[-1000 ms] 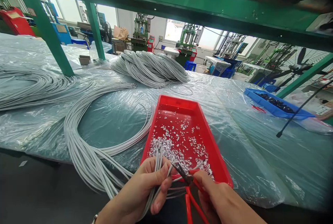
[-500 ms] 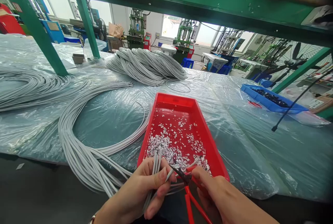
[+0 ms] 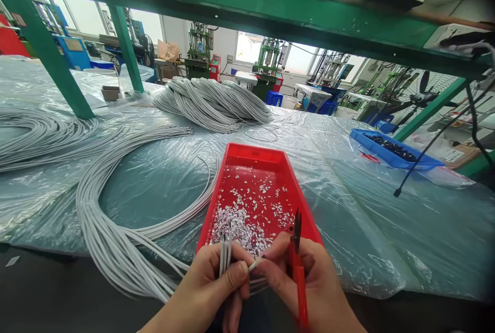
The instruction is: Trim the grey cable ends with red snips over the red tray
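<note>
My left hand (image 3: 211, 286) is closed around a small bunch of grey cables (image 3: 225, 250), their ends standing up over the near end of a red tray (image 3: 251, 153). My right hand (image 3: 309, 286) grips red-handled cutters (image 3: 297, 261), jaws pointing up, while its thumb and forefinger pinch the tip of one cable end (image 3: 255, 263) held out from the left hand. The tray holds several shiny silver foil scraps (image 3: 247, 214). The held cables belong to a long grey loop (image 3: 112, 230) lying on the table to the left.
The bench is covered in clear plastic sheet (image 3: 367, 209). More grey cable bundles lie at far left (image 3: 34, 134) and at the back centre (image 3: 212, 101). A blue tray (image 3: 390, 150) with dark parts sits far right. Green frame posts (image 3: 46, 49) and a shelf beam stand overhead.
The cutters have swung from pointing left at the cable ends to upright. My right fingers now pinch a cable tip. The view shifted slightly.
</note>
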Demonstrator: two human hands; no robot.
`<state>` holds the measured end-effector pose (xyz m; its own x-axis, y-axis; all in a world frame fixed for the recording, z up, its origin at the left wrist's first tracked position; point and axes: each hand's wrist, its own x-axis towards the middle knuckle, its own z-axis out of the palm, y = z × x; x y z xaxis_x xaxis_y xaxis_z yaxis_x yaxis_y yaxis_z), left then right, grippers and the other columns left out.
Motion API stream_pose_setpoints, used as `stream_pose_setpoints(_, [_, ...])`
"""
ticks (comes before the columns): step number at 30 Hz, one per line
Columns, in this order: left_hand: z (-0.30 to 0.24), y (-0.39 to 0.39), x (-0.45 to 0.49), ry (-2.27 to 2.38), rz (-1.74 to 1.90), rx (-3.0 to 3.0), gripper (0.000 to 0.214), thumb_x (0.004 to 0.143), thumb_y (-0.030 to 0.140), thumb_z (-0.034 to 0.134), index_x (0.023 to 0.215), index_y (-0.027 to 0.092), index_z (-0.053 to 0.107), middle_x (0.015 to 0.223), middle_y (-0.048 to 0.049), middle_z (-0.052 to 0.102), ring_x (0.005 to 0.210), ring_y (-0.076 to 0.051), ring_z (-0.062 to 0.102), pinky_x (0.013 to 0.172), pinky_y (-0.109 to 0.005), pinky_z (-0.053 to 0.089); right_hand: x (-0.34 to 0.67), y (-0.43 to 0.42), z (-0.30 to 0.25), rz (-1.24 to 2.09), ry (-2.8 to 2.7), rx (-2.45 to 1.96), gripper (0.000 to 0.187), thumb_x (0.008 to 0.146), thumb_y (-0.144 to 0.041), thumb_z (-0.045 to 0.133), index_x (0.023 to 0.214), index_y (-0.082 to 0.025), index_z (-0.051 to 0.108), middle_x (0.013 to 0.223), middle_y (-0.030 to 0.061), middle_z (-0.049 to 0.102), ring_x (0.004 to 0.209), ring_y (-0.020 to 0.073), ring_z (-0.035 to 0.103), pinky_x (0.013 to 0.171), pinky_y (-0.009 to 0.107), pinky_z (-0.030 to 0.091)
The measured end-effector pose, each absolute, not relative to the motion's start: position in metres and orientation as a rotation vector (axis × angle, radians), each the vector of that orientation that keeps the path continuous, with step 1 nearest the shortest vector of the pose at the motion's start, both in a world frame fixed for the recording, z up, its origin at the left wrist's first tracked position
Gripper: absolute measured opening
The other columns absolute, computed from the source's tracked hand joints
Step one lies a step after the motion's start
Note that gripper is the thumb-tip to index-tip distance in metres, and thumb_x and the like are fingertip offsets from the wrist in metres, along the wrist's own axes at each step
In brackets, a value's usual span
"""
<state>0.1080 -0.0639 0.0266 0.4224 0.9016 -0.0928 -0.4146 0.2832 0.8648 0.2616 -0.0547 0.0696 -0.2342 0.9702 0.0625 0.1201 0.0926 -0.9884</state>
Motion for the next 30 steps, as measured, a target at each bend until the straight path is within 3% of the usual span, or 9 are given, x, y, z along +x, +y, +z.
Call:
stream_pose_setpoints(6, [0.032, -0.06, 0.11, 0.748, 0.894, 1.03, 0.031, 0.081, 0.044, 0.058, 0.077, 0.013, 0.061, 0.057, 0.0016, 0.055, 0.044, -0.007, 0.05, 0.042, -0.016, 0.039, 0.274, -0.051, 0.058, 0.57, -1.933, -0.926, 0.016, 0.074, -0.013, 0.053, 0.059, -0.02, 0.057, 0.048, -0.004, 0.052, 0.042, 0.0116, 0.047, 0.045, 0.024, 0.034])
stream_pose_setpoints(9, [0.038, -0.057, 0.115, 0.803, 0.957, 1.082, 0.027, 0.08, 0.038, 0.062, 0.071, 0.013, 0.064, 0.061, -0.0001, 0.055, 0.056, -0.01, 0.049, 0.052, -0.019, 0.041, 0.273, -0.05, 0.053, 0.529, -1.938, -0.897, 0.017, 0.073, -0.011, 0.053, 0.058, -0.019, 0.055, 0.046, -0.0041, 0.049, 0.038, 0.0105, 0.044, 0.041, 0.023, 0.03])
stream_pose_setpoints(14, [0.042, -0.057, 0.12, 1.064, 1.119, 1.135, 0.021, 0.072, 0.034, 0.069, 0.065, 0.016, 0.063, 0.059, 0.0018, 0.053, 0.05, -0.01, 0.044, 0.045, -0.019, 0.036, 0.273, -0.045, 0.047, 0.619, -1.897, -1.003, 0.021, 0.075, -0.016, 0.054, 0.055, -0.019, 0.049, 0.046, -0.0056, 0.042, 0.038, 0.0094, 0.038, 0.036, 0.02, 0.027])
stream_pose_setpoints(18, [0.037, -0.055, 0.123, 1.164, 1.186, 1.286, 0.017, 0.076, 0.032, 0.065, 0.067, 0.017, 0.063, 0.058, 0.002, 0.051, 0.051, -0.012, 0.046, 0.044, -0.02, 0.035, 0.27, -0.04, 0.05, 0.739, -1.863, -1.102, 0.022, 0.08, -0.024, 0.05, 0.058, -0.02, 0.046, 0.047, -0.006, 0.041, 0.041, 0.0098, 0.039, 0.036, 0.018, 0.031])
stream_pose_setpoints(24, [0.029, -0.053, 0.129, 1.216, 1.348, 1.457, 0.028, 0.075, 0.018, 0.064, 0.05, 0.017, 0.053, 0.058, 0.0008, 0.05, 0.055, -0.013, 0.048, 0.049, -0.021, 0.037, 0.26, -0.047, 0.06, 0.67, -1.94, -1.124, 0.022, 0.069, -0.018, 0.05, 0.053, -0.022, 0.035, 0.047, -0.0075, 0.034, 0.04, 0.0094, 0.034, 0.038, 0.02, 0.026])
stream_pose_setpoints(27, [0.032, -0.054, 0.128, 1.189, 1.257, 1.129, 0.015, 0.073, 0.028, 0.067, 0.065, 0.017, 0.06, 0.05, 0.0042, 0.048, 0.042, -0.009, 0.044, 0.039, -0.019, 0.034, 0.273, -0.031, 0.062, 0.568, -1.894, -1.263, 0.012, 0.074, -0.02, 0.047, 0.063, -0.021, 0.046, 0.051, -0.0042, 0.046, 0.044, 0.0133, 0.046, 0.042, 0.021, 0.036])
stream_pose_setpoints(30, [0.032, -0.054, 0.124, 1.128, 1.14, 0.907, 0.03, 0.073, 0.04, 0.066, 0.087, 0.014, 0.06, 0.04, 0.0074, 0.048, 0.032, -0.007, 0.039, 0.033, -0.017, 0.032, 0.295, -0.007, 0.064, 0.462, -1.894, -1.404, 0.013, 0.077, -0.02, 0.046, 0.086, -0.017, 0.055, 0.076, 0.0074, 0.06, 0.069, 0.0244, 0.057, 0.063, 0.034, 0.044])
